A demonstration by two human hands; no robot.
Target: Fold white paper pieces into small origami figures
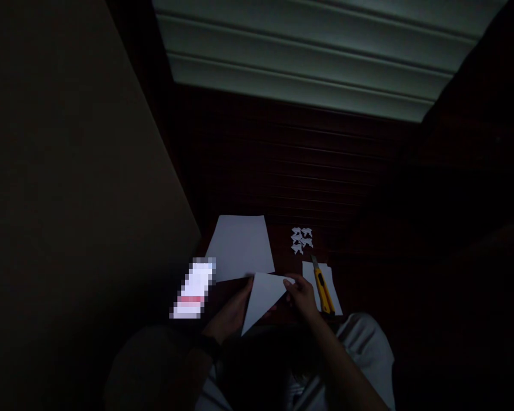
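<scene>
A white sheet folded into a triangle (262, 298) is held between both hands just above a dark wooden table. My left hand (233, 313) grips its left edge, fingers closed on the paper. My right hand (300, 295) pinches the upper right corner. The scene is very dim.
A larger white sheet (241, 244) lies flat behind the hands. Several small folded paper figures (301, 240) sit to the right of it. A yellow utility knife (323, 288) rests on a small paper piece (333, 297). A lit phone screen (195, 288) glows at left. A wall (68, 171) rises at left.
</scene>
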